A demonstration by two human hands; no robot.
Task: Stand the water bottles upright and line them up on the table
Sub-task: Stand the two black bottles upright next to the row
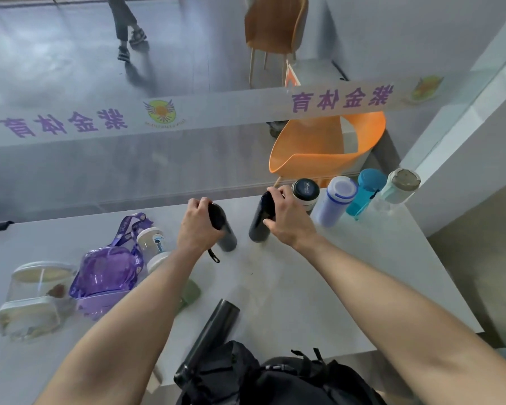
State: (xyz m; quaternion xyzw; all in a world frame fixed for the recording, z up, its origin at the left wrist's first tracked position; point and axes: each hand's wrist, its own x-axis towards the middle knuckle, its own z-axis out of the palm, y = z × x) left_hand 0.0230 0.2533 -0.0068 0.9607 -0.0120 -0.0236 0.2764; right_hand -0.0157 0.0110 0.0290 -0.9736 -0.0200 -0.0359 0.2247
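Observation:
My left hand (pixel 197 226) grips the top of a dark grey bottle (pixel 227 235) that stands upright on the grey table (pixel 289 282). My right hand (pixel 288 219) holds the top of a black bottle (pixel 259 226) standing just right of it. Along the far right edge stand a black-capped steel bottle (pixel 306 192), a white and blue bottle (pixel 335 201), a teal bottle (pixel 365 191) and a pale green bottle (pixel 399 185). A long black bottle (pixel 214 328) lies on its side near me. At the left lie a purple bottle (pixel 107 273), a clear white-lidded bottle (pixel 32 299) and a small clear bottle (pixel 152 241).
A black backpack (pixel 275 378) sits at the table's near edge, touching the lying black bottle. A green object (pixel 192 293) lies partly under my left forearm. Beyond the glass partition stand an orange chair (pixel 327 144) and a brown chair (pixel 275 24); a person's legs (pixel 126 21) are on the floor.

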